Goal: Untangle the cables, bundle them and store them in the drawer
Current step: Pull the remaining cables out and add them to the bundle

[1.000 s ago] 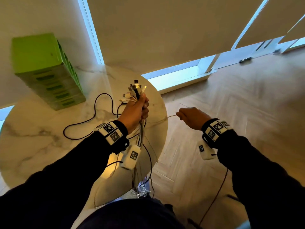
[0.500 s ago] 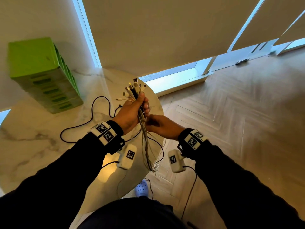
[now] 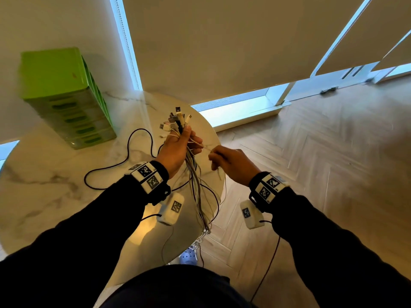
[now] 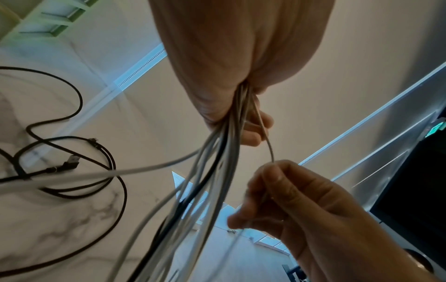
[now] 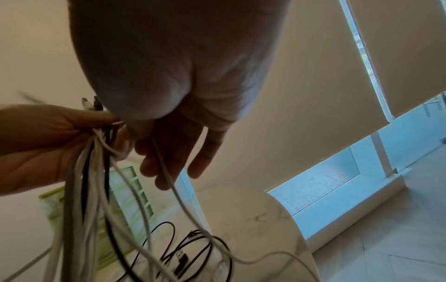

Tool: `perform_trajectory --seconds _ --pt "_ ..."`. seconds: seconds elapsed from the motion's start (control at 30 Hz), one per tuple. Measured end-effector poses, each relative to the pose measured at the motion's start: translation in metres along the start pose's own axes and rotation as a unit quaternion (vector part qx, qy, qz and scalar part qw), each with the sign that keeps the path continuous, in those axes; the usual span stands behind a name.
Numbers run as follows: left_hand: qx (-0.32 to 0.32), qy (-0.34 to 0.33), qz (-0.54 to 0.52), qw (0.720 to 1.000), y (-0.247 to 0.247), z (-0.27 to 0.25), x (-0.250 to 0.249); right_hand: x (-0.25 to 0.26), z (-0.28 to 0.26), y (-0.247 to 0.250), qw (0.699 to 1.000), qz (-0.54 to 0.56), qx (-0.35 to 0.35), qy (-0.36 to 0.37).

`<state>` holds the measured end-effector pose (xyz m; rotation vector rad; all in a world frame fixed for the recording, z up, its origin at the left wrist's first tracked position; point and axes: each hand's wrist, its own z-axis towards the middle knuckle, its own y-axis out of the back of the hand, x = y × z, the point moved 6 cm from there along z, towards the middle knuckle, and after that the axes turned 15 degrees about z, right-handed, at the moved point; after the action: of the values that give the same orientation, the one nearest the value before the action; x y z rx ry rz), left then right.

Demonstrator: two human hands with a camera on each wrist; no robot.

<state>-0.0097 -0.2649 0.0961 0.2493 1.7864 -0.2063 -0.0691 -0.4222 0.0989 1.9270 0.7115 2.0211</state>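
My left hand (image 3: 185, 142) holds a bundle of white, grey and black cables (image 3: 195, 187) upright over the table's right edge. Their plugs (image 3: 178, 120) stick out above the fist, and the loose ends hang down toward the floor. My right hand (image 3: 214, 155) is just right of the bundle and pinches one thin white cable (image 4: 269, 145) between thumb and forefinger. That cable runs from the left fist (image 4: 251, 122) to the right hand (image 4: 272, 171). In the right wrist view it passes under my right fingers (image 5: 178, 162). A black cable (image 3: 129, 152) lies loose on the table.
A green drawer unit (image 3: 64, 96), all drawers closed, stands at the back left of the round marble table (image 3: 44, 185). Wood floor (image 3: 322, 163) lies to the right. A blue shoe (image 3: 189, 256) shows below the table edge. Window blinds hang behind.
My right hand came in from the far right to the bundle, took one thin white cable and now draws it a little to the right. The left hand keeps its grip.
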Motion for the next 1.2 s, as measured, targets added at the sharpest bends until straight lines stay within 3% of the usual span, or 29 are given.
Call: perform_trajectory --seconds 0.17,0.23,0.3,0.4,0.47,0.53,0.57,0.6,0.63,0.7,0.77,0.87,1.0,1.13,1.2 --pt "-0.002 0.006 0.017 1.000 0.007 0.003 0.002 -0.017 -0.004 0.046 0.990 -0.005 -0.134 -0.051" --pt "0.011 0.010 0.016 1.000 0.008 0.004 0.002 -0.036 -0.007 0.063 0.983 -0.044 -0.145 -0.106" --pt "0.034 0.018 0.003 0.999 0.006 0.004 0.004 -0.065 -0.013 0.072 0.969 -0.101 -0.068 -0.214" --pt "0.067 0.021 -0.011 0.997 0.002 0.000 0.002 -0.110 -0.039 0.080 0.917 -0.112 0.058 -0.378" --pt "0.085 0.022 -0.022 0.996 -0.002 -0.002 -0.002 -0.123 -0.051 0.087 0.897 -0.134 0.076 -0.413" --pt "0.097 0.022 -0.031 0.995 -0.004 -0.004 -0.004 -0.128 -0.056 0.087 0.860 -0.240 0.129 -0.432" --pt "0.102 0.020 -0.032 0.994 -0.006 -0.004 -0.006 -0.131 -0.055 0.083 0.838 -0.300 0.157 -0.429" --pt "0.108 0.018 -0.031 0.994 -0.008 -0.004 -0.007 -0.129 -0.052 0.077 0.834 -0.327 0.167 -0.412" --pt "0.114 0.016 -0.027 0.993 -0.010 -0.004 -0.008 -0.122 -0.045 0.067 0.854 -0.313 0.165 -0.380" --pt "0.130 0.013 -0.022 0.991 -0.017 -0.004 -0.011 -0.082 -0.026 0.040 0.925 -0.207 0.170 -0.270" --pt "0.153 0.010 -0.012 0.988 -0.024 -0.006 -0.015 -0.030 -0.012 0.008 0.948 -0.103 0.211 -0.215" --pt "0.216 -0.008 0.033 0.976 -0.037 -0.013 -0.024 0.013 -0.003 -0.036 0.940 -0.009 0.252 -0.228" --pt "0.263 -0.016 0.090 0.961 -0.033 -0.017 -0.035 0.014 0.008 -0.069 0.930 0.161 0.269 -0.191" --pt "0.274 0.014 0.030 0.961 -0.013 -0.018 -0.043 -0.015 -0.011 -0.074 0.895 0.189 0.328 -0.234" --pt "0.296 0.021 0.013 0.955 -0.002 -0.018 -0.042 -0.034 -0.018 -0.064 0.893 0.174 0.322 -0.261"
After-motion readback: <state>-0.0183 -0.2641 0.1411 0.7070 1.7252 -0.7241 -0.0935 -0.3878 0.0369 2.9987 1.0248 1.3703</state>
